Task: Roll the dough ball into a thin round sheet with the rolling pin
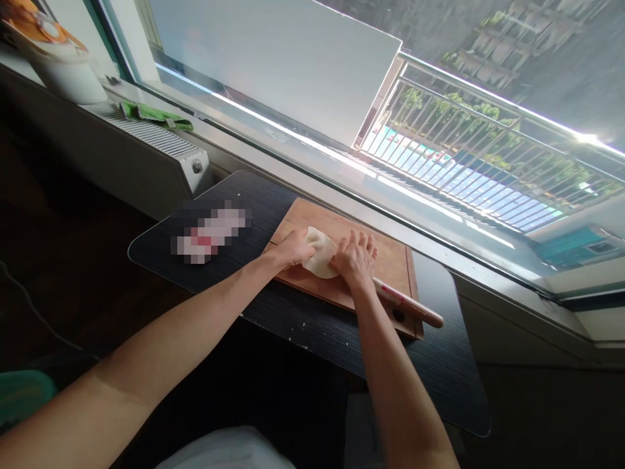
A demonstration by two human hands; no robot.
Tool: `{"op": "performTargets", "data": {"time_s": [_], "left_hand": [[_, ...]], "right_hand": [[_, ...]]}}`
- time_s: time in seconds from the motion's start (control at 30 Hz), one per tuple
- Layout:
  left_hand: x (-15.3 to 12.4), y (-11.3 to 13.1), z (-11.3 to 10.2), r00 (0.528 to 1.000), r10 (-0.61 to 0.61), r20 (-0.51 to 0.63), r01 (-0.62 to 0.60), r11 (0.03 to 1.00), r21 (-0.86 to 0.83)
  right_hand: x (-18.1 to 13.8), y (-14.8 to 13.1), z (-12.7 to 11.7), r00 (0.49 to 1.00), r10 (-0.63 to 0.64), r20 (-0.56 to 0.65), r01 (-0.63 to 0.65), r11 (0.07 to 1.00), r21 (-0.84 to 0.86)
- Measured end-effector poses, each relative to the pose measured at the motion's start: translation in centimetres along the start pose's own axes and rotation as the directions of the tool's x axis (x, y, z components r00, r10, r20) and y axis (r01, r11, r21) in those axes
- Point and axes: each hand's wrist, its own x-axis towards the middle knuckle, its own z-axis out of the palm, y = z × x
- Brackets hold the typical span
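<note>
A flat, pale sheet of dough [321,259] lies on a wooden cutting board [393,254]. At its left edge my left hand [294,249] is closed, with curled fingers gripping the dough. My right hand [357,259] rests at the dough's right edge, fingers stretched out and apart over the board. The thumb side of that hand touches the dough. A rolling pin [415,307] lies along the board's front right, partly hidden by my right wrist, its end sticking out past the board.
The board sits on a dark table [459,365] with rounded corners and white specks. A blurred-out pale and red item [209,236] lies at its left. Behind are a window and a radiator [161,146] bearing a green cloth [156,116] and a white bucket [73,78].
</note>
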Motion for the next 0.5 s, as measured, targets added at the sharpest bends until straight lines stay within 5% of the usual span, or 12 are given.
{"op": "performTargets", "data": {"time_s": [0.5], "left_hand": [[-0.1,0.6,0.1,0.996,0.068,0.05,-0.072,0.993,0.093]], "right_hand": [[1.0,0.3,0.3,0.998,-0.046,0.053,0.046,0.999,0.001]]}}
